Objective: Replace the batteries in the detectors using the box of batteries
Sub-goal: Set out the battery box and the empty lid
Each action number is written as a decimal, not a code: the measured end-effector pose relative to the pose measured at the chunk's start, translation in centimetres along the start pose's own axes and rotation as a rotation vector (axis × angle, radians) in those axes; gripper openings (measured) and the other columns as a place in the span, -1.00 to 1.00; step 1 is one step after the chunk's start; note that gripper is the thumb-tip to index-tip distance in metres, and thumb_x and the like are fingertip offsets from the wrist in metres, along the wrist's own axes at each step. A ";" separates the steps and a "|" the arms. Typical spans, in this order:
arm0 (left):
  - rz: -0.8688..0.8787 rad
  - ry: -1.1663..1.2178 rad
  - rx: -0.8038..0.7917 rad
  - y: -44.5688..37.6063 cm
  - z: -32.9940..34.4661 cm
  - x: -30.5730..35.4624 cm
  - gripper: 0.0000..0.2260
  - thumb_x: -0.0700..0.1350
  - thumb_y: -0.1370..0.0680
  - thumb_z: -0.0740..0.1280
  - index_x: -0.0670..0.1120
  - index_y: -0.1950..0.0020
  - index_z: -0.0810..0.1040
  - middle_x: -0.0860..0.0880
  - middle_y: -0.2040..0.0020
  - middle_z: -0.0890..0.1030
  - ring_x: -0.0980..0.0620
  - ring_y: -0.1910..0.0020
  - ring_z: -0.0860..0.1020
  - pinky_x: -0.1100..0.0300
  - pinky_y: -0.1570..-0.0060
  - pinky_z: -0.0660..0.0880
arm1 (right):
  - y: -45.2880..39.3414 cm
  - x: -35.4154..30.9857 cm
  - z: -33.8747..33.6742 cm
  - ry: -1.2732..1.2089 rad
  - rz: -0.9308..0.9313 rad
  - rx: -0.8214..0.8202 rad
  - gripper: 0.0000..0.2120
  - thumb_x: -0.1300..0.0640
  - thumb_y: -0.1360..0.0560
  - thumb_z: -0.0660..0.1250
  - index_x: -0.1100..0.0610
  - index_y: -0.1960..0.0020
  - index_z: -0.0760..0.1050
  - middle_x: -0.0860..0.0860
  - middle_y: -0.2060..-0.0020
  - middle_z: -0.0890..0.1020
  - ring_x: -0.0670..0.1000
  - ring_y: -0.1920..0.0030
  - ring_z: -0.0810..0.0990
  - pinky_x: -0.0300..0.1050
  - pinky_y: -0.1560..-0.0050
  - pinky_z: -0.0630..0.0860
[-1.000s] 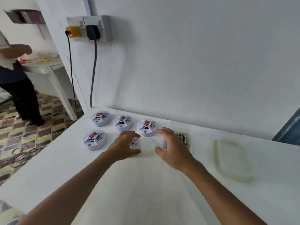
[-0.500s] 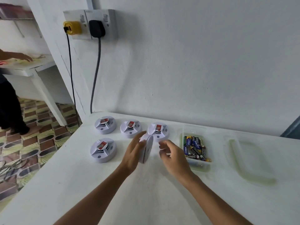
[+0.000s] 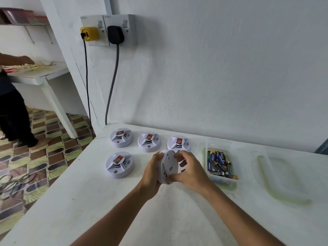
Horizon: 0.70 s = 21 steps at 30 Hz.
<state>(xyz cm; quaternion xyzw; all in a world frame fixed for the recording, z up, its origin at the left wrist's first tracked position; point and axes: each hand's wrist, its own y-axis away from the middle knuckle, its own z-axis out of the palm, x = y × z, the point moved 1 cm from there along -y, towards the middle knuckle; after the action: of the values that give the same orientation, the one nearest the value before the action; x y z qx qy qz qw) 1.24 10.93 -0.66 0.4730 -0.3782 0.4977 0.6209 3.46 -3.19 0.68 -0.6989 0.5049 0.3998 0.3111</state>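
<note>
A white round detector [image 3: 169, 166] is held on edge above the white table, its flat back turned toward me. My left hand [image 3: 152, 172] grips its left rim and my right hand [image 3: 189, 168] curls round its right rim, fingers over the top. Three more detectors stand in a row near the wall [image 3: 121, 137], [image 3: 149, 142], [image 3: 178, 143], and another detector [image 3: 120, 164] lies in front on the left, all face up with red labels. A clear plastic box of batteries [image 3: 219, 164] sits just right of my right hand.
The box's clear lid [image 3: 282, 178] lies on the table [image 3: 88, 201] to the right. Two plugs with cables [image 3: 113, 71] hang from wall sockets above the table's far left corner. A person [image 3: 10, 107] stands at another table at far left.
Both hands lifted the detector from the table and tipped it on edge with its back toward me. My right hand closed onto its rim. The camera moved, bringing the battery box fully into view.
</note>
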 end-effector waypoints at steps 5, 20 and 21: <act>-0.050 -0.032 0.031 0.2 -0.1 0.4 -0.58 0.08 -0.62 0.05 -0.11 -0.15 0.62 -0.16 0.02 0.68 -0.07 0.07 0.64 0.00 0.13 0.53 | 0.0 -0.2 -0.1 -0.098 0.049 -0.108 -0.44 0.18 -0.18 0.63 0.09 -0.07 0.43 -0.02 0.05 0.59 -0.09 0.10 0.55 -0.30 0.16 0.52; 0.080 0.171 0.388 1.0 -4.4 5.2 -0.77 0.05 -0.62 0.11 0.03 -0.05 0.53 -0.12 -0.01 0.56 -0.14 -0.01 0.52 -0.21 -0.15 0.46 | -1.8 0.9 4.9 0.398 0.098 -0.016 -0.58 -0.02 -0.29 0.42 0.14 -0.08 0.51 0.05 0.03 0.50 0.09 -0.04 0.52 -0.12 0.12 0.48; 0.093 0.176 0.391 1.0 -4.3 5.4 -0.79 0.05 -0.62 0.11 0.06 -0.02 0.52 -0.12 -0.01 0.56 -0.14 -0.02 0.51 -0.22 -0.17 0.46 | -1.8 1.1 5.2 0.508 0.038 -0.030 -0.59 0.00 -0.34 0.39 0.15 -0.13 0.51 0.08 -0.01 0.52 0.11 -0.09 0.49 -0.12 0.05 0.47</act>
<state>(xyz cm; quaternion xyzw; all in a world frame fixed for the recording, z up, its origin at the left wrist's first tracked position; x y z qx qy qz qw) 1.43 16.56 3.51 0.5213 -0.2404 0.6288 0.5244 4.10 1.16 -2.72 -0.7718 0.5739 0.2249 0.1562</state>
